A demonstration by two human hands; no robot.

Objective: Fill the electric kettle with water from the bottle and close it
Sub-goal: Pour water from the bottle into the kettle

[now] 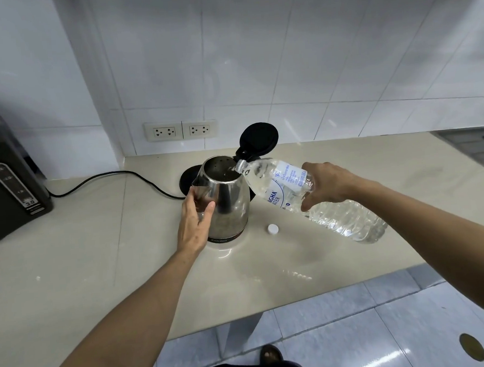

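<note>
Left hand (193, 224) steadies slick steel kettle (224, 197) | right hand (325, 184) clasps bottle (307, 198) mid-body: heavy, soft-walled, avoid squeezing | lid (259, 138) open

View: single, head-worn, wide-angle. Position: above the near edge of the desk (102, 250), at the person's standing height. Direction: forward and steeply down, toward the tiled wall (284, 65) and its sockets (181, 130). Range: close; both forearms enter from the bottom corners, and the kettle (224, 196) sits near frame centre. Lower margin: floor tiles (388, 330) and one foot (271, 353). Distortion: straight lines bow toward the edges. Shared coverage: not applicable, one view only.
</note>
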